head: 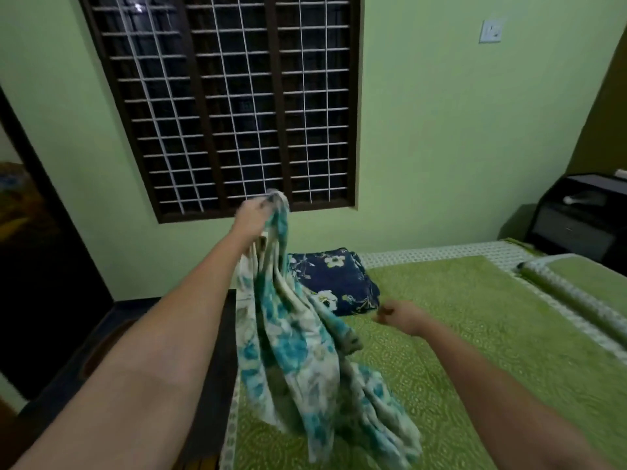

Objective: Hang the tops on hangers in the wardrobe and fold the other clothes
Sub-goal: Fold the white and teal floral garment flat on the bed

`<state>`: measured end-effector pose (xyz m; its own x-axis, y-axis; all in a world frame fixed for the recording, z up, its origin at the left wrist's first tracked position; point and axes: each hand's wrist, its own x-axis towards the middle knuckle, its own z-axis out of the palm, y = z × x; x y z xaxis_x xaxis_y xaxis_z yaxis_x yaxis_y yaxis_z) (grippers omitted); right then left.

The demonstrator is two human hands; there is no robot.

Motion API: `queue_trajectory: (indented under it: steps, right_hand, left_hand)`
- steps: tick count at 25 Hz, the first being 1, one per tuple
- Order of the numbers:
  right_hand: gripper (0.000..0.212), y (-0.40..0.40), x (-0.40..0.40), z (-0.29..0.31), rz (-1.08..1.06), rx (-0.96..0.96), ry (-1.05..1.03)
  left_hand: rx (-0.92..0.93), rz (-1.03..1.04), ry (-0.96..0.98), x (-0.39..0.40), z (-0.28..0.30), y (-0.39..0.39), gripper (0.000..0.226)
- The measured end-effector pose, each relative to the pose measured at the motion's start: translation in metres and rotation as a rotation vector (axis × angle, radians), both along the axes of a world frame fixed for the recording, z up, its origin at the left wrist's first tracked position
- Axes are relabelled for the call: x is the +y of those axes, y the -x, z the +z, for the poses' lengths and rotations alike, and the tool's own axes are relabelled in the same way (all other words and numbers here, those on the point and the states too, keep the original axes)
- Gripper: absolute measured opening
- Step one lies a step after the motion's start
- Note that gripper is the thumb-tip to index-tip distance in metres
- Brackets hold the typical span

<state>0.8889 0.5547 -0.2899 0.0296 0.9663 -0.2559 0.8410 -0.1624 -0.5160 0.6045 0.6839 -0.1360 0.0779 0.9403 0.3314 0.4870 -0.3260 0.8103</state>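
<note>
Left hand (250, 218) raised, gripping top edge of white-and-teal floral garment (298, 340), cloth hanging lengthwise down to green bedspread (458, 334), right hand (398, 315) blurred, grip unclear, folded navy cloth (339, 279) behind.

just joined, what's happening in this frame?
A person stands at a bed covered in a green patterned sheet. Their left hand grips a white and teal floral garment by its top and holds it up, its lower part draping onto the bed. The right hand is free beside it, holding nothing. A folded navy floral cloth lies near the wall.
</note>
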Motion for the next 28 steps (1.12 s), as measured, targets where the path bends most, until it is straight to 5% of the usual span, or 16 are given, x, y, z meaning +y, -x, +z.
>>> queue_trajectory:
  steps: [2, 5, 8, 11, 13, 16, 17, 19, 21, 23, 28]
  right_hand:
    - [0.053, 0.034, 0.019, 0.039, 0.012, 0.418, -0.200]
    - [0.017, 0.080, 0.032, 0.076, -0.041, 0.671, -0.334]
    - [0.014, 0.064, 0.034, 0.054, -0.104, 0.470, -0.318]
    - [0.024, 0.008, 0.023, -0.005, -0.062, 0.025, -0.095]
    - [0.024, -0.030, 0.015, -0.031, -0.055, -0.087, 0.034]
    - [0.017, -0.059, 0.033, -0.006, -0.057, -0.079, -0.056]
    - [0.022, -0.058, 0.042, 0.015, -0.011, -0.041, -0.131]
    - [0.025, -0.045, 0.054, 0.062, 0.102, 0.069, -0.250]
    - [0.029, -0.031, 0.058, 0.093, 0.178, 0.210, -0.349]
    - [0.021, -0.036, 0.050, 0.096, 0.279, 0.194, -0.389]
    - [0.023, -0.104, 0.050, 0.009, 0.403, -0.305, -0.196]
  left_hand:
    - [0.548, -0.267, 0.021, -0.023, 0.011, -0.030, 0.019]
    - [0.964, -0.373, -0.127, -0.043, 0.012, -0.076, 0.024]
    - [0.883, -0.302, -0.203, -0.044, 0.018, -0.079, 0.025]
    - [0.584, -0.147, -0.237, -0.046, 0.034, -0.062, 0.029]
    - [0.406, 0.033, -0.269, -0.045, 0.041, -0.040, 0.026]
    - [0.602, 0.513, -0.255, -0.046, 0.027, -0.019, 0.040]
    - [0.718, 0.473, -0.174, -0.048, 0.013, -0.033, 0.065]
    - [0.734, -0.012, 0.150, -0.062, -0.019, -0.089, 0.102]
    - [0.637, -0.325, 0.390, -0.064, -0.058, -0.144, 0.078]
    - [0.607, -0.291, 0.402, -0.060, -0.081, -0.164, 0.031]
    - [0.301, -0.154, 0.414, -0.056, -0.078, -0.143, 0.014]
